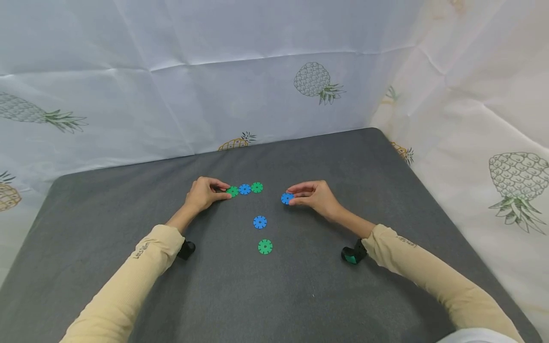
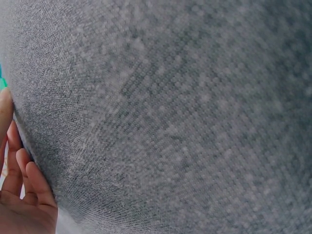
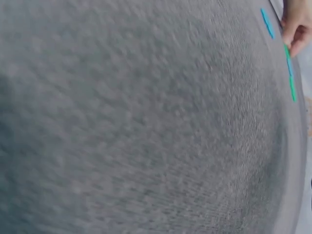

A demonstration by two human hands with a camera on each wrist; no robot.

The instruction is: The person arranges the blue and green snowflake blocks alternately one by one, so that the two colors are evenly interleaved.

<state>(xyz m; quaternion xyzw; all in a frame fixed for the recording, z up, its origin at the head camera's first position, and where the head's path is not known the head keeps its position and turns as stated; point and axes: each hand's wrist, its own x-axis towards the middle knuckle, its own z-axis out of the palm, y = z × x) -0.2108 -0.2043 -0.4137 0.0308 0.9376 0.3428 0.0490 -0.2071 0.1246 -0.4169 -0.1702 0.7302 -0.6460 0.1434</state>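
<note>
In the head view, my left hand [image 1: 203, 194] pinches the edge of a green notched disc [image 1: 233, 191] between thumb and fingers. That disc is the left end of a short row, with a blue notched disc [image 1: 245, 189] in the middle and another green notched disc [image 1: 257, 187] at the right. Apart from the row, on the right, my right hand [image 1: 318, 197] pinches a separate blue notched disc [image 1: 286, 198]. In the left wrist view, the left hand [image 2: 27, 195] shows at the lower left. The right wrist view shows the left hand [image 3: 298, 24] at the row.
Between the forearms lie a loose blue disc [image 1: 259, 222] and, nearer me, a loose green disc [image 1: 265, 247]. All are on a grey cloth-covered table [image 1: 309, 290]. A white pineapple-print curtain [image 1: 240, 105] hangs behind and to the right.
</note>
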